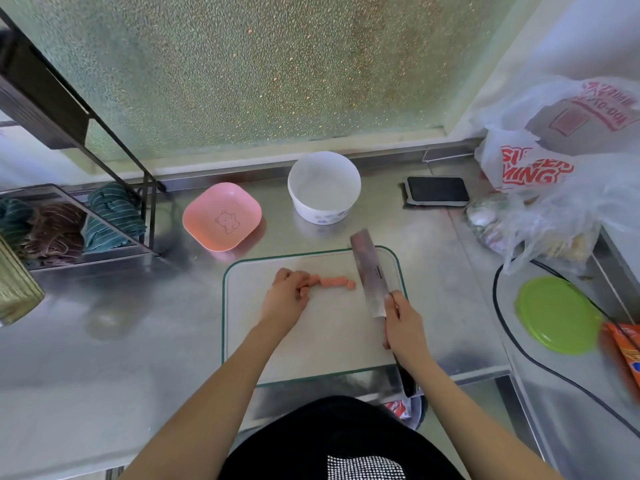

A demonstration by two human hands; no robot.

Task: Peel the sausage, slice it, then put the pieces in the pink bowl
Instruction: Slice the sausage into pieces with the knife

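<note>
The peeled pink sausage [334, 282] lies across a clear cutting board [322, 337] with a green rim, and its right part is cut into slices that still sit in a row. My left hand [287, 295] rests curled on the sausage's left end. My right hand [403, 323] grips the handle of a cleaver [370, 271], whose broad blade stands just right of the slices. The pink bowl [221, 216], square with a cartoon bear inside, sits empty on the steel counter beyond the board, to the left.
A white bowl [323, 187] stands behind the board. A phone [437, 190] and plastic bags [554, 181] crowd the back right. A green lid [556, 313], a black cable [509, 337] and an orange packet [623, 355] lie at right. A black rack [69, 216] with folded cloths stands at left.
</note>
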